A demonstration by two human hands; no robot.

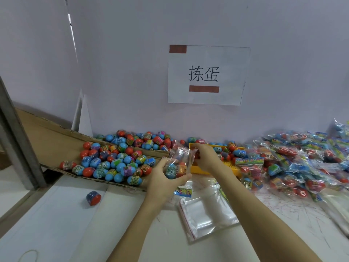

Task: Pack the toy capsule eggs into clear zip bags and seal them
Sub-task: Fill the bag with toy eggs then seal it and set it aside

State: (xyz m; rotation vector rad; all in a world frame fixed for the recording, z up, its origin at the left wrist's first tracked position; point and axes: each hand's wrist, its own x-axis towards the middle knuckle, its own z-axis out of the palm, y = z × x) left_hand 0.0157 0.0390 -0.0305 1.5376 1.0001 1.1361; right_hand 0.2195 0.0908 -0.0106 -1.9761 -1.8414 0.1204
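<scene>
My left hand cups the bottom of a clear zip bag that holds a few capsule eggs. My right hand pinches the bag's top edge just above a yellow tray. Loose blue and red capsule eggs fill flattened cardboard to the left. A stack of empty clear zip bags lies on the white table below my hands.
Several filled and sealed bags pile up at the right. One stray egg lies alone on the table at the left. A paper sign hangs on the wall behind. A metal post stands at far left.
</scene>
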